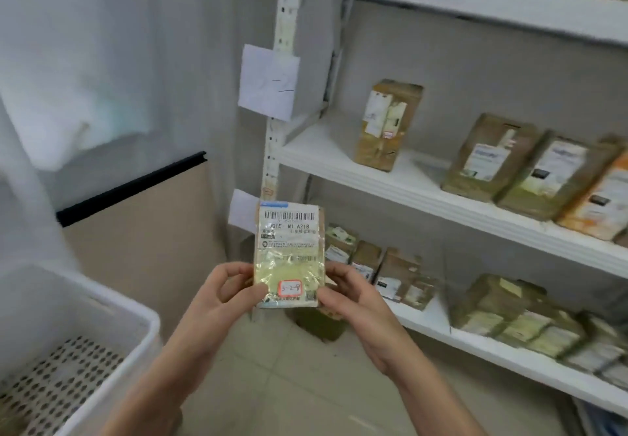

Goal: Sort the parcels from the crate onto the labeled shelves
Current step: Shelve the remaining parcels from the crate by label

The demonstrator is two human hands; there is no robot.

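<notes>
I hold a small flat parcel upright in front of me, its shipping label facing me and a red-framed sticker with handwritten numbers near its bottom. My left hand pinches its lower left edge, and my right hand grips its lower right edge. The white perforated crate stands at the lower left. The white shelf unit fills the right side, with paper labels stuck on its upright post.
Several brown parcels stand on the middle shelf and the lower shelf; more sit on the top shelf. A beige panel with a black rim leans against the white wall on the left. A pale tiled floor lies below.
</notes>
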